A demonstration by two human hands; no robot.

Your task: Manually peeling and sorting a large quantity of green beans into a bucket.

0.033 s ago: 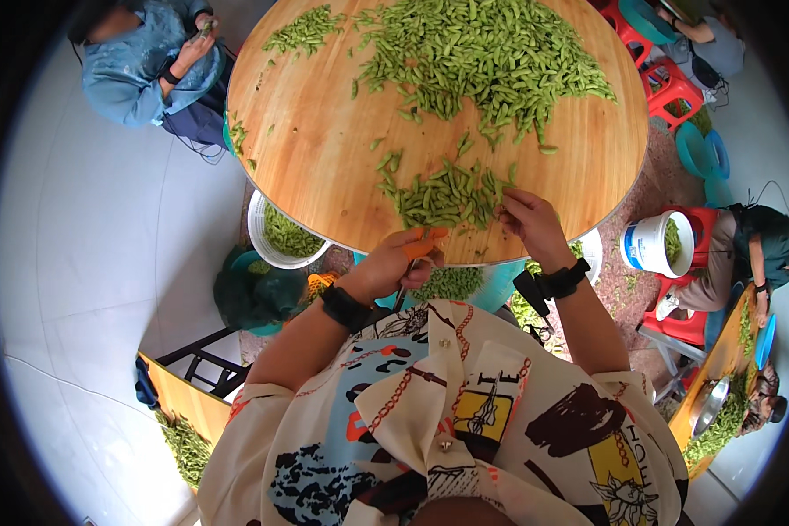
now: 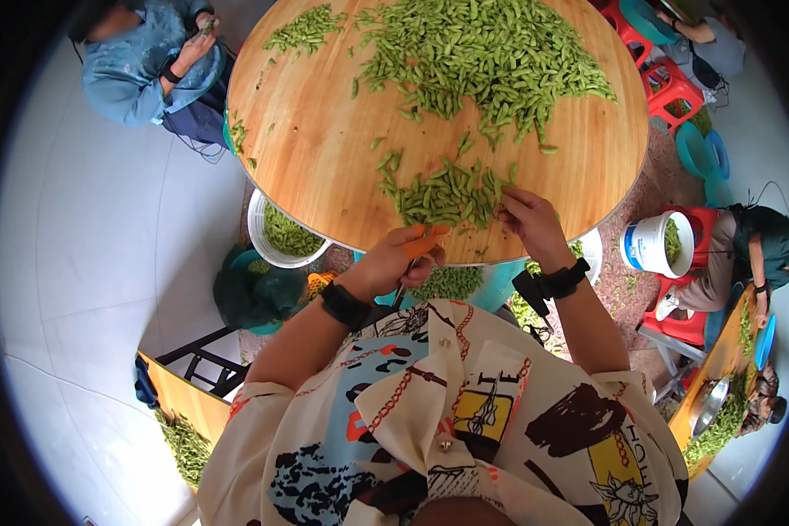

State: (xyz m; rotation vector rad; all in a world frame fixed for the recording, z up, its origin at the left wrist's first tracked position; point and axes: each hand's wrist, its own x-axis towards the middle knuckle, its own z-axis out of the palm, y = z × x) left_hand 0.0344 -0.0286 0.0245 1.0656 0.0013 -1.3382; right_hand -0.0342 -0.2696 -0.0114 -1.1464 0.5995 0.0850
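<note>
My left hand [image 2: 403, 260] is at the near edge of the round wooden table [image 2: 307, 140], with orange covers on its fingers. Those fingers curl together, and whatever they hold is hidden. A dark, thin object shows just below this hand, too small to name. To the right, my right hand [image 2: 535, 228] has its fingertips pinched at the edge of a small heap of green soybean pods [image 2: 443, 195], apparently on one pod. Below the table edge, between my wrists, a teal tub [image 2: 497, 285] holds green beans [image 2: 448, 282].
A large pod pile [image 2: 491, 70] covers the table's far side. White buckets with green contents stand left [image 2: 256, 230] and right [image 2: 640, 245]. A person in blue [image 2: 140, 70] sits at far left; others sit at right near red stools [image 2: 675, 92].
My left fingers have shifted very slightly. Nothing else visibly differs.
</note>
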